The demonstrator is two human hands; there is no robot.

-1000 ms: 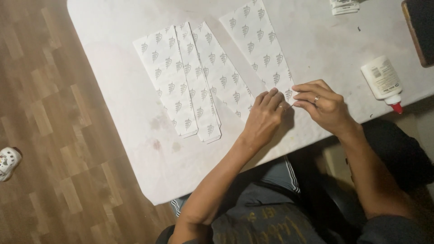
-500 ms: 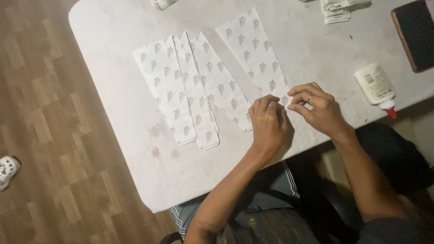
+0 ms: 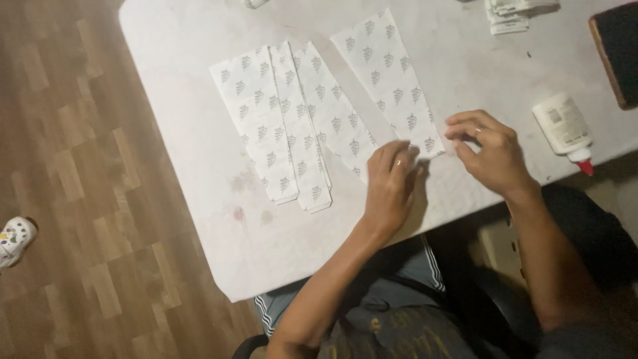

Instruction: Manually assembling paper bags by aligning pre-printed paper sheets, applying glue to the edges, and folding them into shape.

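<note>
Paper was what both my hands were on: a long patterned strip [image 3: 392, 80], white with rows of small grey marks, lying flat on the white surface [image 3: 199, 80]. Its long axis ran away from me and slightly to my left, so only the near end sat under my grip while the rest stretched off beyond my fingertips.

My left hand [image 3: 391, 186] lay palm down at the strip's near left corner, fingers together and pressed flat on the paper's edge, holding nothing. My right hand [image 3: 488, 149] sat just to the right of that same end, fingers curled in and pinched together at the near right corner; whether a bit of paper was actually caught between them I could not tell. The two hands were close, the strip's near edge spanning the gap between them, and neither was clearly nearer, though the left covered more of the paper.

Beyond my left hand and further to the left lay a fanned stack of three similar strips [image 3: 286, 123], overlapping each other, their near ends just beside my left knuckles but apart from the strip I was working. To the right of my right hand, near the surface's edge, a white glue bottle with a red tip [image 3: 565, 129] lay on its side, untouched. Further out on that side sat a dark board with a wooden rim [image 3: 618, 53].
</note>
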